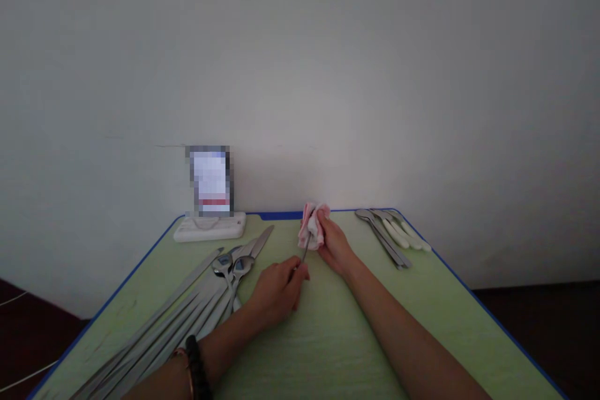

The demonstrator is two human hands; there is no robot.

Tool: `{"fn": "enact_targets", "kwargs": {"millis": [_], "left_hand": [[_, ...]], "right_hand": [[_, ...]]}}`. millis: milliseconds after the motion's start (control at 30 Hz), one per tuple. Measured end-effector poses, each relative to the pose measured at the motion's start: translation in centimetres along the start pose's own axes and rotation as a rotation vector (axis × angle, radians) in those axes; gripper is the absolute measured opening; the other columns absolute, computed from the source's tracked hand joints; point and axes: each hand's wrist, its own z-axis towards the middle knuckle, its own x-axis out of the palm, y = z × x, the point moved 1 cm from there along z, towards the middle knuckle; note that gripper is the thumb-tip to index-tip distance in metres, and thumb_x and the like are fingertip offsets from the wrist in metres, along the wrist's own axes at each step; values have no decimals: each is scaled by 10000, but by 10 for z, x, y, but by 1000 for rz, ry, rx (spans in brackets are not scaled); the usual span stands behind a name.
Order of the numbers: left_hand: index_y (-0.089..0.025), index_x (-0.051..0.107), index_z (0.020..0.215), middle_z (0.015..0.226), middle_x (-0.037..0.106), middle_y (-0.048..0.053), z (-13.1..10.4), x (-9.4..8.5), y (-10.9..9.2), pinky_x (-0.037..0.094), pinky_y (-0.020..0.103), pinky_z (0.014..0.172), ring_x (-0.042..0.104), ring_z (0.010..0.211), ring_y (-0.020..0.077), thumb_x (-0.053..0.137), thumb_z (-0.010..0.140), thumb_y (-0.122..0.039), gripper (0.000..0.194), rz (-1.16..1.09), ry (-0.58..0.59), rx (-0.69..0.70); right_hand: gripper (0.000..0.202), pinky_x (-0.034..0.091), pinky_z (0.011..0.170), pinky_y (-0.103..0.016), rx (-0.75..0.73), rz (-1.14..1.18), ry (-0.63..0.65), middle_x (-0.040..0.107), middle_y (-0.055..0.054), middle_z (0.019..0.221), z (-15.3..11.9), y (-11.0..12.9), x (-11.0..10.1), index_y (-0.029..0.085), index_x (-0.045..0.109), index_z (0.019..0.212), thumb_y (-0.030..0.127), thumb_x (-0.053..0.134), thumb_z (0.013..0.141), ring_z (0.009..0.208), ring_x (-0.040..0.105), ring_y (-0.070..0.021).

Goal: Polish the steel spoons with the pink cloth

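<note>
So the left hand (277, 290) is closed around the lower end of a thin metal utensil (305, 251), fingers curled in a proper grip. The utensil sticks up and slightly right out of that fist, and its far end goes straight into a folded pink-and-white cloth (305, 225). Can't tell if it's a spoon, fork or whatever, since the cloth covers that end.

The right hand (335, 242) is clamped on the cloth from its right side, thumb up near the top, so the wrapped end of the utensil sits just left of those fingers. The two hands are near each other but not touching, with a short bit of bare metal showing between them. All of this is above the middle of the green bench (328, 337), toward its far edge.

Left of the left hand there's a big heap of cutlery (187, 300), knives and a couple of spoons mostly, running down beside and behind the forearm with the dark bracelet (199, 365). Over on the right, well apart from that heap, lie some metal spoons (382, 237) with white-handled pieces (398, 234) right beside them. A pixelated screen (212, 181) stands at the white holder (210, 227), back left.
</note>
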Motion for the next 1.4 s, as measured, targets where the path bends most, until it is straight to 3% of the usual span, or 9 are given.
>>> {"fn": "enact_targets", "kwargs": {"millis": [333,567,800,1067,1400], "left_hand": [[-190,549,818,428,493,-61,2,2,5,373,222,558,508,459,126,247,888,-415,383,-35,-9,1],[-193,542,805,423,499,-60,2,2,5,372,229,571,520,472,132,255,892,-395,361,-15,-11,19],[-197,538,786,420,493,-60,2,3,6,366,224,558,505,464,128,268,888,-404,356,-40,-8,12],[-202,542,775,408,478,-65,3,3,8,352,217,527,481,437,124,281,882,-414,352,-87,-8,-19],[-198,536,791,424,496,-59,3,3,7,369,225,560,504,463,129,274,886,-401,345,-49,-17,-10]], "right_hand": [[260,416,568,-232,43,-105,127,650,1,677,-7,4,1,148,646,788,319,741,616,598,550,-107],[290,418,569,-234,50,-121,118,640,6,660,-6,3,3,144,625,768,357,744,611,575,546,-100],[330,426,538,-260,56,-79,95,645,-17,665,-7,4,6,152,614,789,465,648,689,559,546,-123],[66,409,525,-249,34,6,35,589,27,578,-1,1,-1,165,582,680,216,581,639,512,498,-112],[226,390,582,-246,19,-104,82,619,15,644,-6,2,4,161,618,758,326,697,625,574,497,-101]]}}
